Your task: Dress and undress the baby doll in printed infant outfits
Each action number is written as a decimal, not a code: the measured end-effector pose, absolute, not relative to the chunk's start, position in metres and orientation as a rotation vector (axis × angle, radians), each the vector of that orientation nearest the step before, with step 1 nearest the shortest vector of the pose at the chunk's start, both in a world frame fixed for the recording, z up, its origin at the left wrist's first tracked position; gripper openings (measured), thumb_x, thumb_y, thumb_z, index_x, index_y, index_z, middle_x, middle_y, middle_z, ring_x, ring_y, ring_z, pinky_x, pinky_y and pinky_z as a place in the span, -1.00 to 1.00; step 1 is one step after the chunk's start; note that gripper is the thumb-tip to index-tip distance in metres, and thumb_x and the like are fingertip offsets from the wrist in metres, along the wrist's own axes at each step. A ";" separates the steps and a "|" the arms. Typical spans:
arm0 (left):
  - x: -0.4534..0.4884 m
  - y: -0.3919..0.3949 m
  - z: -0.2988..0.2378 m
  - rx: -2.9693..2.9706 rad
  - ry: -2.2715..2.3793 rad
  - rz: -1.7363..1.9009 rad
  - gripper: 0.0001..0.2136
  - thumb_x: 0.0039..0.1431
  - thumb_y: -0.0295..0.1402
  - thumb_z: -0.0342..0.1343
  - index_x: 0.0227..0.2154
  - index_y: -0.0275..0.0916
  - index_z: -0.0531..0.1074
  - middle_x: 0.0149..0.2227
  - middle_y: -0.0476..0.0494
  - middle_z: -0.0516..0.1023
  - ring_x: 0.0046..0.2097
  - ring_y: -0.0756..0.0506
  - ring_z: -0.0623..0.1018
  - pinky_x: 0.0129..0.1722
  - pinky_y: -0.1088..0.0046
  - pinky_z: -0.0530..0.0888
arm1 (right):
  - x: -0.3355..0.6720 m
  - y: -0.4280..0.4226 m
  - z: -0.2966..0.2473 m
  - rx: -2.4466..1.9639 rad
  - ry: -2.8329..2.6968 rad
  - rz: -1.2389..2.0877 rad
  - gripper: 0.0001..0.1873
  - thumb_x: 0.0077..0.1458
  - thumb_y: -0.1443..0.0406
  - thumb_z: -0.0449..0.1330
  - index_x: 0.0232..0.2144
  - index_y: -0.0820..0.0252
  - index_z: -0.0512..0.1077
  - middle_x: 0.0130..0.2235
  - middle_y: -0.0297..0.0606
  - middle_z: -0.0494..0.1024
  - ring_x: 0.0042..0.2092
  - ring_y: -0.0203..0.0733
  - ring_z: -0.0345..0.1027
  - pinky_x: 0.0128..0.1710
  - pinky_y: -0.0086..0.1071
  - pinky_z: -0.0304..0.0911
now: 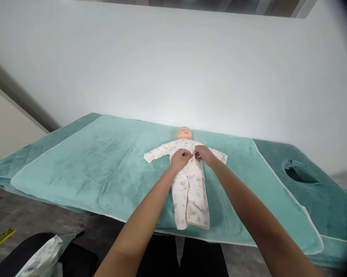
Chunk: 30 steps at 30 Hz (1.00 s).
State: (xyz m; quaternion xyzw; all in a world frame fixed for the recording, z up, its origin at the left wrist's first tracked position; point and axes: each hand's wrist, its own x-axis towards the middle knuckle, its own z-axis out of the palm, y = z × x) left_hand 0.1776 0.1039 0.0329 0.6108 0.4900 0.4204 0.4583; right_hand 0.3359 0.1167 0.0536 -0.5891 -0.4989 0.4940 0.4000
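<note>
A baby doll (184,133) lies on its back with its head toward the wall. White baby clothes (187,192) with small printed figures cover its arms, body and legs. At the front of the top, my left hand (179,159) is closed in a pinch on the fabric. Close beside it, my right hand (204,154) also pinches the cloth, the fingertips of both hands almost meeting. Any fastener between the fingers is too small to make out. Both sleeves spread outward, and the trouser legs point toward me.
A light green blanket (110,154) covers the middle of a padded bed (277,154) set against the white wall (173,69). The bed has an oval hole at its right. Below left, a patterned plastic package (46,256) rests on a black seat (81,261).
</note>
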 end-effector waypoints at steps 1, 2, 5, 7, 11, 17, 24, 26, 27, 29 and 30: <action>0.175 0.103 0.034 1.489 1.185 1.039 -0.85 0.03 -0.25 0.20 -0.48 -0.22 0.44 -0.51 0.05 0.36 -0.45 0.01 0.32 -0.40 0.46 0.23 | 0.335 0.115 0.050 -1.478 -1.239 1.236 -0.87 -0.27 0.28 0.10 -0.60 0.11 0.17 -0.61 -0.43 0.22 -0.53 -0.32 0.10 -0.54 -0.42 0.02; 0.173 0.102 0.034 1.463 1.157 1.045 -0.84 0.04 -0.24 0.19 -0.47 -0.23 0.44 -0.51 0.04 0.36 -0.44 0.00 0.33 -0.40 0.46 0.24 | 0.334 0.114 0.046 -1.464 -1.213 1.222 -0.85 -0.26 0.27 0.10 -0.60 0.10 0.15 -0.61 -0.44 0.19 -0.53 -0.33 0.06 -0.54 -0.42 -0.01; 0.165 0.103 0.031 1.367 1.078 1.071 -0.82 0.05 -0.21 0.19 -0.43 -0.23 0.46 -0.48 0.04 0.38 -0.42 0.00 0.34 -0.38 0.46 0.26 | 0.335 0.109 0.034 -1.412 -1.138 1.198 -0.83 -0.20 0.24 0.10 -0.57 0.10 0.13 -0.57 -0.47 0.16 -0.51 -0.34 -0.01 -0.53 -0.42 -0.03; 0.161 0.105 0.026 1.337 1.055 1.067 -0.81 0.04 -0.20 0.21 -0.41 -0.24 0.47 -0.48 0.03 0.37 -0.42 0.00 0.32 -0.38 0.46 0.25 | 0.338 0.107 0.029 -1.377 -1.111 1.215 -0.83 -0.19 0.23 0.12 -0.56 0.11 0.16 -0.55 -0.47 0.17 -0.49 -0.34 0.00 -0.52 -0.42 0.00; 0.160 0.106 0.018 1.354 1.022 1.062 -0.80 0.06 -0.19 0.21 -0.39 -0.23 0.47 -0.49 0.04 0.34 -0.42 0.01 0.30 -0.41 0.47 0.21 | 0.346 0.104 0.034 -1.339 -1.112 1.300 -0.85 -0.27 0.28 0.17 -0.57 0.14 0.25 -0.53 -0.46 0.22 -0.47 -0.34 0.08 -0.49 -0.43 0.06; 0.160 0.105 0.018 1.347 0.992 1.063 -0.77 0.07 -0.15 0.21 -0.39 -0.23 0.47 -0.50 0.04 0.32 -0.44 0.01 0.28 -0.43 0.46 0.19 | 0.350 0.087 0.042 -1.311 -1.126 1.348 -0.72 -0.25 0.25 0.30 -0.37 0.17 0.51 -0.33 -0.32 0.49 -0.31 -0.26 0.32 -0.25 -0.37 0.27; 0.152 0.100 0.027 1.234 0.869 1.009 -0.78 0.06 -0.17 0.23 -0.41 -0.23 0.44 -0.45 0.01 0.37 -0.41 0.01 0.33 -0.39 0.47 0.25 | 0.355 0.072 0.045 -1.405 -1.032 1.181 -0.72 -0.25 0.33 0.16 -0.37 0.15 0.50 -0.35 -0.35 0.50 -0.34 -0.26 0.30 -0.31 -0.37 0.24; 0.153 0.100 0.027 1.235 0.882 1.008 -0.78 0.05 -0.17 0.24 -0.43 -0.23 0.44 -0.46 0.01 0.37 -0.41 0.00 0.33 -0.39 0.47 0.24 | 0.355 0.072 0.054 -1.490 -0.984 1.078 -0.75 -0.18 0.26 0.17 -0.35 0.12 0.50 -0.30 -0.32 0.51 -0.30 -0.22 0.33 -0.30 -0.35 0.25; 0.154 0.101 0.027 1.250 0.898 1.008 -0.78 0.05 -0.17 0.24 -0.42 -0.23 0.45 -0.46 0.01 0.37 -0.41 0.00 0.33 -0.39 0.47 0.24 | 0.353 0.071 0.058 -1.535 -1.001 1.022 -0.76 -0.12 0.21 0.17 -0.34 0.12 0.50 -0.27 -0.31 0.53 -0.27 -0.19 0.35 -0.30 -0.34 0.24; 0.157 0.102 0.025 1.289 0.946 1.007 -0.78 0.06 -0.17 0.23 -0.41 -0.23 0.46 -0.47 0.02 0.36 -0.42 0.00 0.31 -0.41 0.47 0.22 | 0.349 0.069 0.064 -1.623 -1.126 0.895 -0.73 -0.04 0.09 0.18 -0.36 0.12 0.51 -0.27 -0.28 0.54 -0.24 -0.13 0.36 -0.29 -0.32 0.22; 0.159 0.102 0.024 1.310 0.972 1.006 -0.78 0.06 -0.17 0.23 -0.40 -0.23 0.47 -0.48 0.02 0.35 -0.42 0.01 0.30 -0.42 0.46 0.21 | 0.346 0.068 0.065 -1.659 -1.216 0.842 -0.72 -0.03 0.06 0.19 -0.38 0.13 0.51 -0.29 -0.28 0.55 -0.23 -0.11 0.35 -0.29 -0.32 0.20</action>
